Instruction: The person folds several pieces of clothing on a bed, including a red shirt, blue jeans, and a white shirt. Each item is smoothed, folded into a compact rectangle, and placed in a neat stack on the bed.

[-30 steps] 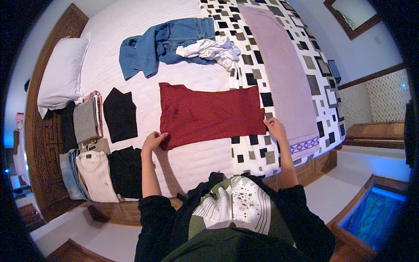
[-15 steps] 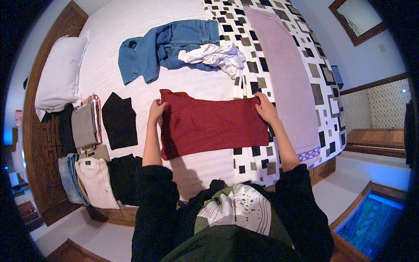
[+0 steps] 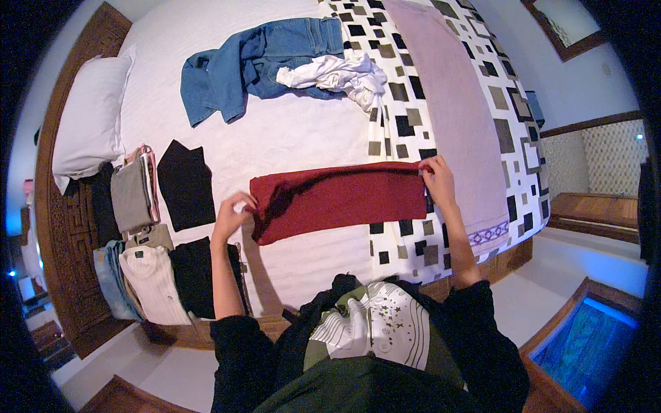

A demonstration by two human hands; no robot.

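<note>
A dark red cloth garment (image 3: 337,203) lies before me as a long folded strip, reaching from the white bedspread onto the patterned cover. Its exact kind cannot be told in this folded shape. My right hand (image 3: 438,182) pinches the garment's far right corner. At the left end, the curled fingers and thumb of my left hand (image 3: 234,213) close on the garment's edge. Shadowed creases run along the left part of its upper layer.
Blue jeans (image 3: 268,58) and a crumpled white cloth (image 3: 337,74) lie beyond. Leftward are a folded black garment (image 3: 186,186), a grey folded stack (image 3: 132,196), a cream ribbed top (image 3: 153,282) and a pillow (image 3: 93,117). A mauve towel (image 3: 461,124) crosses the bed at right.
The garment's far edge has come toward me, folding it into a narrower strip. My left hand has moved nearer and slightly left; my right hand has shifted right and slightly nearer.
</note>
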